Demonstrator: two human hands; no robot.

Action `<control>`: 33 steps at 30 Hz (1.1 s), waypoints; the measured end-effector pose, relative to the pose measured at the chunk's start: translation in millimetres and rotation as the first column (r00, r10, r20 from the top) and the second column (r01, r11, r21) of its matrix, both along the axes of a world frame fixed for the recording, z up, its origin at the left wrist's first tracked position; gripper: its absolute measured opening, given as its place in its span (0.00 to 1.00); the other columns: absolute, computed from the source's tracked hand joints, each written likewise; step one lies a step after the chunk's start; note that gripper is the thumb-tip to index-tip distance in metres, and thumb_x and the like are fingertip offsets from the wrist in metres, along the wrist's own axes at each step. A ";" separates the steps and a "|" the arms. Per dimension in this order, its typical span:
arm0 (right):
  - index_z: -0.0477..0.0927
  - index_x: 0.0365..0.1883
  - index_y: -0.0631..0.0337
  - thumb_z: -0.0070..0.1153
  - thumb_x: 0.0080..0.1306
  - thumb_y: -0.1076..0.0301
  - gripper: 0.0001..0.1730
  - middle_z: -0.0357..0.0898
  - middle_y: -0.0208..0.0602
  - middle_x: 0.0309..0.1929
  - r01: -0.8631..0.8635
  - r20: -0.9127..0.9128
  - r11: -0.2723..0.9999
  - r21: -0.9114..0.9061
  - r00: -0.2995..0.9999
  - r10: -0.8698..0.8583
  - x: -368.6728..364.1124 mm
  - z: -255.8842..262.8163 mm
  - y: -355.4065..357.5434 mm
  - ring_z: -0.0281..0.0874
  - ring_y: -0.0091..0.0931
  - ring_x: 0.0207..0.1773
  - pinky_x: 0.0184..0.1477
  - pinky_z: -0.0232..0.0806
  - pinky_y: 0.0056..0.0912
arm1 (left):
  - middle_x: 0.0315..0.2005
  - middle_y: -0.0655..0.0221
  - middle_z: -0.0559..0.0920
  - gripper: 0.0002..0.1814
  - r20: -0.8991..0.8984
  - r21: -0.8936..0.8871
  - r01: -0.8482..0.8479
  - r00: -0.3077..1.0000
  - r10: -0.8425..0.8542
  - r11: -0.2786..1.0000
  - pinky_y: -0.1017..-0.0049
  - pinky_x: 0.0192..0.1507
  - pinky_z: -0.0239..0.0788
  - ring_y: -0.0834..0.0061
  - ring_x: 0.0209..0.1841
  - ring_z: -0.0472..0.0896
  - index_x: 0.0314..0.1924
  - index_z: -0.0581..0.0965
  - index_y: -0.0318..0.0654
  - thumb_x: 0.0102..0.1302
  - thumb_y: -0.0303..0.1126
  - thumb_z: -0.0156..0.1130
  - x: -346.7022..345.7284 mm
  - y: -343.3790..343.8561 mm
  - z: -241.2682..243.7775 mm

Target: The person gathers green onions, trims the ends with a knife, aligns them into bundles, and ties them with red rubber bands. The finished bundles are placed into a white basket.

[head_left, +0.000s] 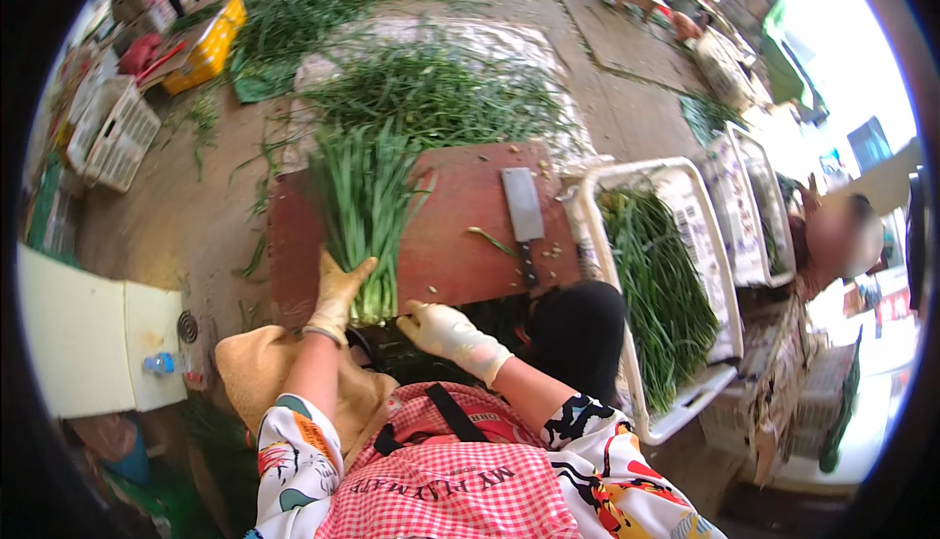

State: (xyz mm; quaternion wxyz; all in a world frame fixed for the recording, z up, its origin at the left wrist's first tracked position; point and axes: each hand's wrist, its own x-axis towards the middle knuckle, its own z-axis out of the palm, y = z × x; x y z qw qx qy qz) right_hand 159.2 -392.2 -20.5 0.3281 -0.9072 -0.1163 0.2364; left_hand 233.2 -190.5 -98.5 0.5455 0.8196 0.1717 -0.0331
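Note:
My left hand (pixel 339 291), in a pale rubber glove, grips a bunch of long flat-leaved greens (pixel 367 201), like garlic chives, near its pale stem ends. The bunch stands out over the left half of a reddish-brown board (pixel 463 208), its leaf tips pointing away from me and slightly blurred. My right hand (pixel 448 335), in a whitish glove, is at the board's near edge, just right of the stem ends. Its fingers are bent and partly hidden, so I cannot tell whether they hold anything. A cleaver (pixel 522 205) with a black handle lies on the board's right side.
Beyond the board, loose greens (pixel 440 91) cover a pale sheet. At right, a white plastic crate (pixel 639 164) holds more greens (pixel 657 289); a person (pixel 837 234) is behind it. White cabinet (pixel 88 333) at left. A yellow box (pixel 213 51) stands farther off.

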 end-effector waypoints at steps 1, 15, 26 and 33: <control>0.75 0.53 0.63 0.48 0.70 0.53 0.24 0.82 0.54 0.39 -0.031 0.020 0.998 0.054 0.999 0.030 -11.0 12.5 -6.1 0.80 0.50 0.42 0.45 0.72 0.50 | 0.69 0.45 0.59 0.62 0.004 0.002 0.000 1.000 0.000 1.000 0.68 0.72 0.49 0.56 0.71 0.58 0.72 0.49 0.25 0.47 0.44 0.79 0.6 -1.1 0.7; 0.80 0.49 0.63 0.56 0.66 0.71 0.13 0.84 0.48 0.38 0.718 0.362 0.654 0.237 0.559 -0.746 -238.1 106.8 -201.4 0.84 0.38 0.40 0.43 0.75 0.35 | 0.74 0.52 0.51 0.60 -0.161 0.278 0.029 0.987 0.017 0.960 0.64 0.74 0.44 0.57 0.76 0.49 0.74 0.49 0.33 0.56 0.63 0.67 -11.8 6.7 22.2; 0.77 0.54 0.68 0.53 0.69 0.57 0.24 0.83 0.41 0.38 0.972 -0.413 0.089 -0.218 -0.009 -0.911 -492.6 -216.3 -298.0 0.80 0.28 0.39 0.43 0.71 0.31 | 0.72 0.57 0.56 0.40 0.188 0.114 0.098 0.975 -0.118 0.989 0.65 0.73 0.46 0.61 0.74 0.53 0.72 0.55 0.34 0.69 0.46 0.59 -96.6 -11.4 107.9; 0.77 0.47 0.68 0.56 0.67 0.56 0.22 0.82 0.43 0.34 1.000 -0.129 0.015 0.009 0.016 -0.992 -445.3 -217.4 -314.5 0.80 0.34 0.39 0.44 0.70 0.38 | 0.70 0.59 0.61 0.33 0.241 0.144 0.297 0.915 -0.325 0.944 0.68 0.72 0.48 0.65 0.73 0.56 0.71 0.58 0.34 0.71 0.34 0.57 -148.1 -66.1 98.3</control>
